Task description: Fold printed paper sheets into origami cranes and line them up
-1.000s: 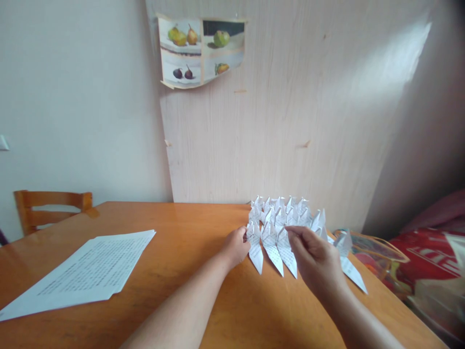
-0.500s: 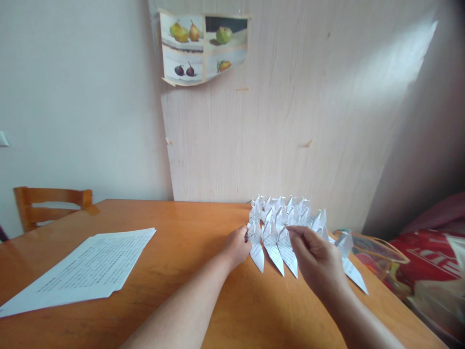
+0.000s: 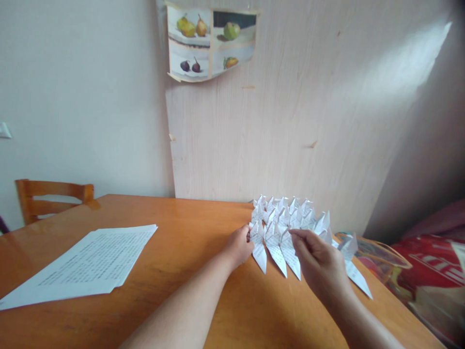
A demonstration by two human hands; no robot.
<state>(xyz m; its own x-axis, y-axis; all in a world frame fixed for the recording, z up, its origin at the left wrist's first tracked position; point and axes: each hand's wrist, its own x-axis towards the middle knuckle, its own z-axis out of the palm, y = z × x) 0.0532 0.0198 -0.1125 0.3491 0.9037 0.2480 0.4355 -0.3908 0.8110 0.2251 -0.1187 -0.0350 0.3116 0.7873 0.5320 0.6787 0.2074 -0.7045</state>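
The left hand is at the near left corner of a group of folded paper pieces standing in close rows on the right side of the wooden worktop. Its fingers are curled in at the left edge of the front-left folded piece; whether they grasp the paper cannot be told, as the tips are partly hidden. The right hand has thumb and forefinger drawn together at the upper part of the third front piece; whether paper is caught between them cannot be made out. The second front piece stands between the two, its printed flap pointing toward the viewer. Beyond the right hand, near the worktop's right edge, is a further folded piece, partly covered by that hand. Printed sheets lie in an uneven stack to the left, well apart from the folded pieces. A chair stands past the worktop's far left corner. A sheet of fruit pictures is fixed to the pale panel behind.
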